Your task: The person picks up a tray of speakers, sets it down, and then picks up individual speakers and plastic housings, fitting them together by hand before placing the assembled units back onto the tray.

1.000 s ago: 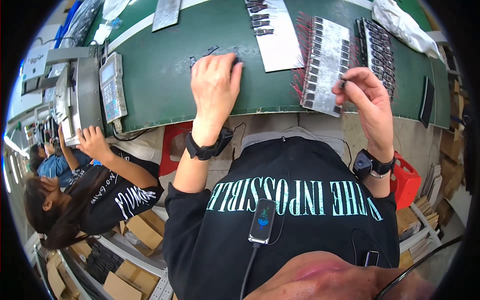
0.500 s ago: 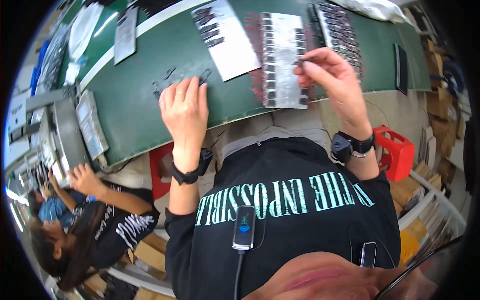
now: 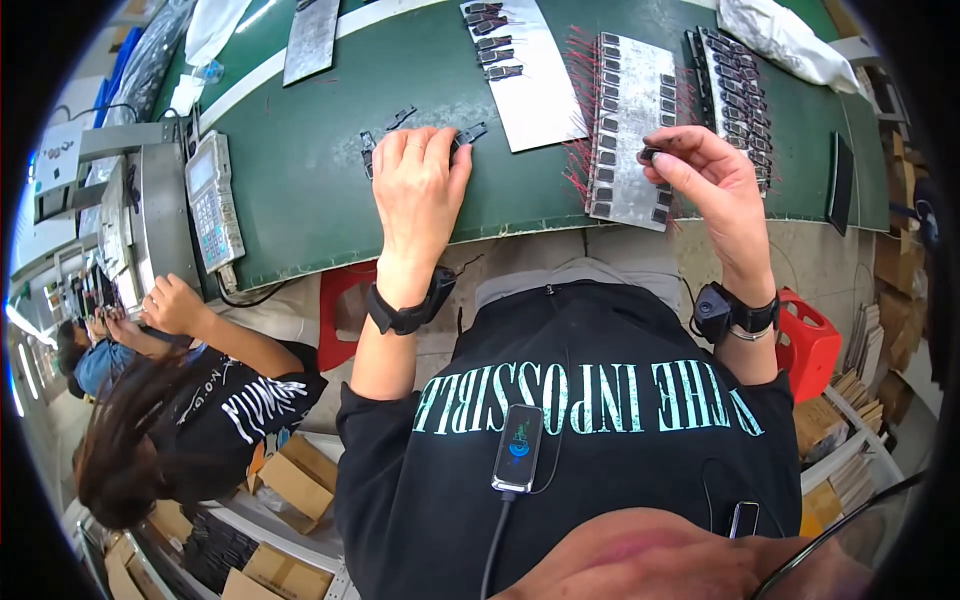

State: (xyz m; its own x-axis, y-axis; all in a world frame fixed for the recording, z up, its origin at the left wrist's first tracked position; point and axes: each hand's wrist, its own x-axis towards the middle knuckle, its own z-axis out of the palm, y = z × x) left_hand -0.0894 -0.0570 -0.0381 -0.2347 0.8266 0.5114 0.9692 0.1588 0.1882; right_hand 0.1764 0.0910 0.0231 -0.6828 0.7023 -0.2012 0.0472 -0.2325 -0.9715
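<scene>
My left hand [image 3: 418, 185] rests on the green table among loose black plastic frames [image 3: 400, 117], its fingers curled down and close together. The fingertips are hidden, so what they grip cannot be made out. A further black frame [image 3: 473, 132] shows beside the fingers. Over a metal plate [image 3: 632, 125], my right hand [image 3: 712, 180] pinches a small black part [image 3: 650, 154] between thumb and fingers. Small black rectangular pieces with red wires line both long edges of that plate. The held part is mostly covered by the fingers.
A white plate [image 3: 540, 110] carries several black pieces at its far end. Right of the metal plate lies another board [image 3: 735, 100] packed with wired pieces. A grey keypad device [image 3: 212, 200] stands at the left, near a co-worker's hand [image 3: 178, 305]. A red stool [image 3: 805, 345] is below.
The whole view has shifted, so the table things appear farther right. My right hand still pinches the black part, now more over the plate's middle. My left hand stays by the frames.
</scene>
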